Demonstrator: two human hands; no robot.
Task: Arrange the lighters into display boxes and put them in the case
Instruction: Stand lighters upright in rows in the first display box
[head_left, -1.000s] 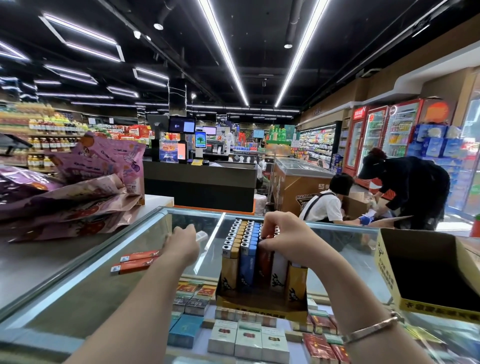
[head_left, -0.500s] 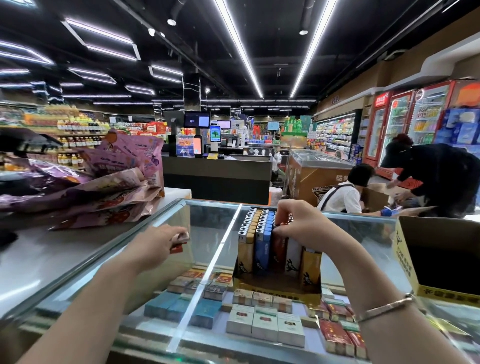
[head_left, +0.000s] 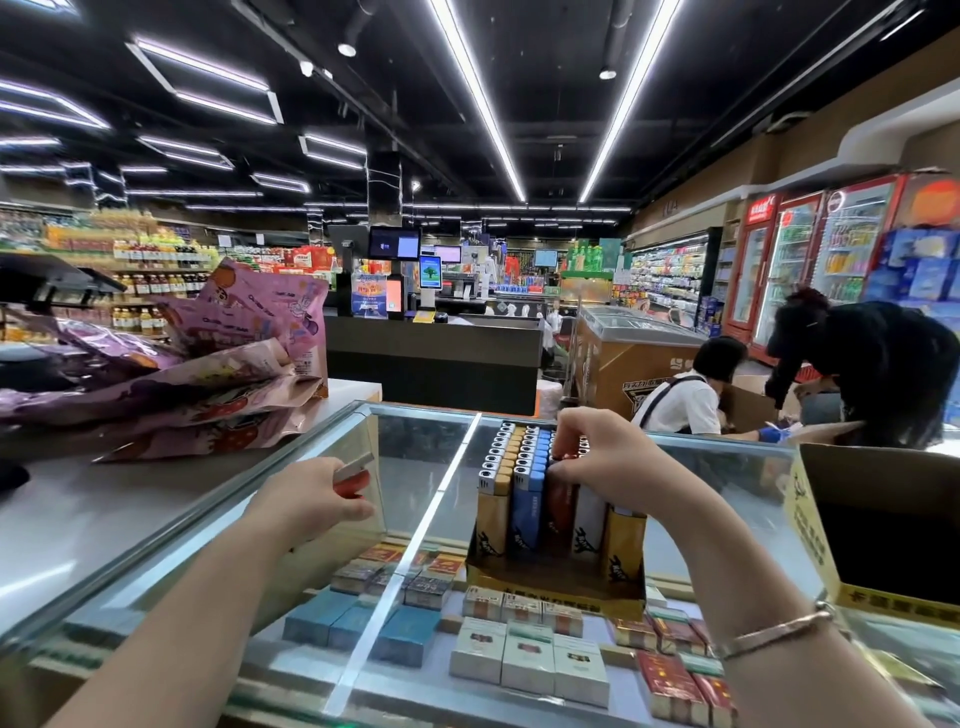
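A yellow display box (head_left: 556, 577) of upright lighters (head_left: 524, 478) stands on the glass surface (head_left: 415, 467). The right hand (head_left: 602, 457) pinches lighters at the box's right rows; left of the box, the left hand (head_left: 311, 493) pinches a red lighter (head_left: 353, 480). A careless push could likely topple the packed rows or tip the box.

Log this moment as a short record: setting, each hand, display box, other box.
setting: glass counter in a shop
left hand: holds a red lighter
right hand: fingers at the lighters standing in the display box
lighter rows: tan, blue, red, white, upright
other box: open cardboard box, at the right edge
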